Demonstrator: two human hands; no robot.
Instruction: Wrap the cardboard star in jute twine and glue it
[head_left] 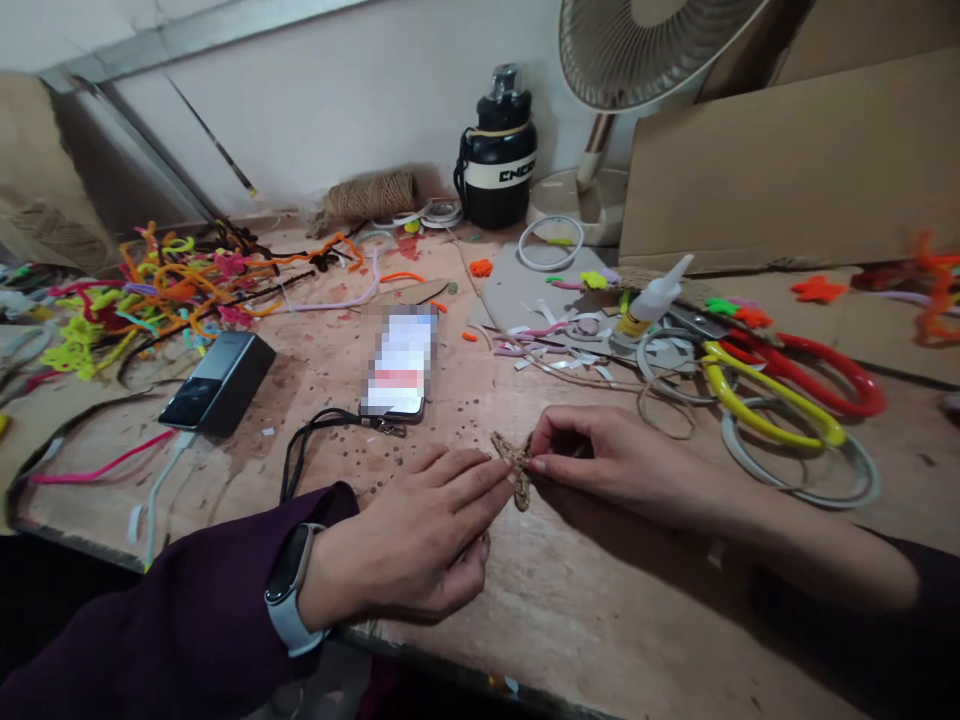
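A small brown twine shape (520, 470), with several short loops like a star or flower, is held just above the wooden table between my hands. My left hand (431, 525) comes from the left, its fingers pressed together and their tips gripping the shape's left side. The left thumb tip is partly hidden below. My right hand (600, 455) pinches the right side of the shape between thumb and index finger, the other fingers curled. Beyond my left hand lies a lit phone (400, 362), its screen blurred, with a black strap (319, 425).
Tangled coloured pipe cleaners (187, 280) and a dark power bank (219, 383) with a white cable lie left. Behind stand a twine spool (371, 197), a black bottle (496, 160) and a fan (592, 190). Glue (651, 300), a yellow ring (772, 395) and a red ring (832, 370) lie right.
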